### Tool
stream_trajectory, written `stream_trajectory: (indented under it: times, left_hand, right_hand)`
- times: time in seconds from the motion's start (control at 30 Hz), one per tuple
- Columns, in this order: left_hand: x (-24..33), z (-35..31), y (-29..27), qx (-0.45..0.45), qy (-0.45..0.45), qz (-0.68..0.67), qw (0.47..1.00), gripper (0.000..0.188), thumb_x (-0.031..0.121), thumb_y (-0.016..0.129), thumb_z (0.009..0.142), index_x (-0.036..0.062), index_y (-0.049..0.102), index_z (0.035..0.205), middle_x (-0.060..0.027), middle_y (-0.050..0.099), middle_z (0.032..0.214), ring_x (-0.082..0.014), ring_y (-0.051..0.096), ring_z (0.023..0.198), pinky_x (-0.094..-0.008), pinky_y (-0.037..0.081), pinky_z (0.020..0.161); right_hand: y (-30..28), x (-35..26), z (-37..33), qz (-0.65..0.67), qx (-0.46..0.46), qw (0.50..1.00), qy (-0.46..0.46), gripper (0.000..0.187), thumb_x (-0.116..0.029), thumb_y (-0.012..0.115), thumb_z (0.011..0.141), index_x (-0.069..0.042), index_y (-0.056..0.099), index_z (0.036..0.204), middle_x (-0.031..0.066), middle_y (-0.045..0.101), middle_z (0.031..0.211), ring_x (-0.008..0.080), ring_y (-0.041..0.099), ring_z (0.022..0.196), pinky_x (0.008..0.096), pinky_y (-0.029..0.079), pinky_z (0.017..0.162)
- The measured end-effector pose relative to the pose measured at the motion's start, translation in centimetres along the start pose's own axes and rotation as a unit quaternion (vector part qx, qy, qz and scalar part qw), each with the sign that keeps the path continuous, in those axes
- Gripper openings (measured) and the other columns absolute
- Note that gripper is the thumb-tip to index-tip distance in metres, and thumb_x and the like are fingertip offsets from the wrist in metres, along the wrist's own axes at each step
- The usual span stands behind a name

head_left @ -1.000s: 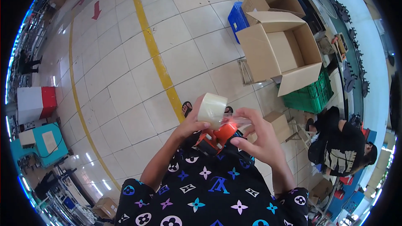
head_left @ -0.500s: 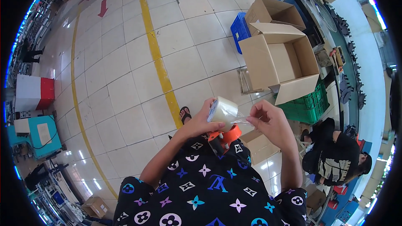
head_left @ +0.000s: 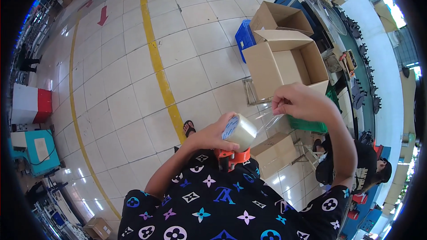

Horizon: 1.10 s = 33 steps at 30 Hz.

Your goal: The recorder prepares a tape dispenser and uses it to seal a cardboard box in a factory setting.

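Note:
My left hand (head_left: 208, 136) is closed around a thick roll of clear packing tape (head_left: 244, 134), gripping it in front of my torso. Just under the roll is an orange tape dispenser (head_left: 238, 156) with a dark part; I cannot tell whether the roll is fitted to it. To the right and higher up, my right hand (head_left: 303, 102) pinches the free end of the tape. A shiny strip of tape (head_left: 266, 123) stretches between the roll and those fingertips.
Ahead right stand two open cartons (head_left: 263, 72), with a blue crate (head_left: 244, 40) and a green crate (head_left: 307, 124) by them. A closed carton (head_left: 275, 153) lies near my right side. A person in black (head_left: 356, 164) sits at right, beside a long workbench (head_left: 367, 71).
My right hand has moved up and right, away from the roll, drawing out a longer strip of tape. The left hand still grips the roll. The view has shifted slightly.

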<state>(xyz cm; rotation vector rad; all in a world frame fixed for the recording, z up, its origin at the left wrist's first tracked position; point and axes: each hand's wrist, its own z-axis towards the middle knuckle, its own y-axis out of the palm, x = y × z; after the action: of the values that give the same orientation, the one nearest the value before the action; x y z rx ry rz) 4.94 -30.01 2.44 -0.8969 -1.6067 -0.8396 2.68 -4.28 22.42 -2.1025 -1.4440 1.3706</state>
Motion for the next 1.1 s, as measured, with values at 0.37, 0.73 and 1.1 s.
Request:
stream_trajectory:
  times: [0.37,0.73,1.1]
  left_hand:
    - [-1.5,0.7,-0.1,-0.031,0.052,0.03,0.998,0.11,0.047,0.081,0.07,-0.0023,0.018,0.146,-0.0174,0.046,0.13,-0.0256,0.045,0.124,-0.034,0.036,0.105]
    - [-0.9,0.1,-0.9,-0.013,0.01,-0.041,0.999,0.109,0.043,0.081,0.071,-0.0009,0.016,0.147,-0.0186,0.045,0.132,-0.0261,0.046,0.123,-0.0346,0.037,0.106]
    - [-0.6,0.1,-0.9,0.029,0.011,0.026,0.999,0.107,0.044,0.079,0.072,0.0002,0.017,0.148,-0.0214,0.045,0.133,-0.0294,0.045,0.127,-0.0359,0.035,0.107]
  right_hand:
    - [-3.0,2.7,4.0,-0.024,-0.336,0.939,0.066,0.028,-0.028,0.067,0.092,-0.001,0.067,0.082,-0.0016,0.06,0.072,0.0065,0.047,0.065,0.0257,0.039,0.059]
    - [-3.1,5.2,0.3,0.292,-0.117,0.949,0.011,0.035,-0.036,0.062,0.095,-0.002,0.064,0.098,0.0077,0.065,0.098,0.0162,0.064,0.091,0.0321,0.055,0.073]
    - [14.9,7.8,0.8,0.394,0.076,0.914,0.058,0.078,-0.06,0.04,0.098,-0.002,0.026,0.149,0.015,0.043,0.144,0.0277,0.046,0.13,0.0448,0.043,0.102]
